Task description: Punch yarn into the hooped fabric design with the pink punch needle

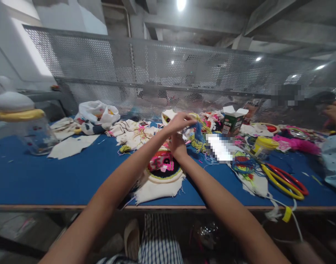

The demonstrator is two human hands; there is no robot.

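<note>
An embroidery hoop (pixel 163 178) with cream cloth lies near the table's front edge. Its stitched design shows pink, red and black patches. My left hand (pixel 181 121) is raised over the far side of the hoop, crossing above my right. Its fingers are closed together, with a bundle of blue yarn (pixel 198 132) hanging at the fingertips. Lower down, my right hand (pixel 177 143) is at the hoop's upper right edge; its fingers are mostly hidden behind my left wrist, so their grip does not show. Loose cream cloth (pixel 159 192) with frayed edges sticks out below the hoop.
On the blue table (pixel 60 179) stand a clear jar (pixel 32 132), a white plastic bag (pixel 97 113), a green box (pixel 232 123) and a yellow-lidded tub (pixel 263 146). Red-and-yellow-handled scissors (pixel 285 181) lie right. Another person's sleeve (pixel 333 157) is at far right.
</note>
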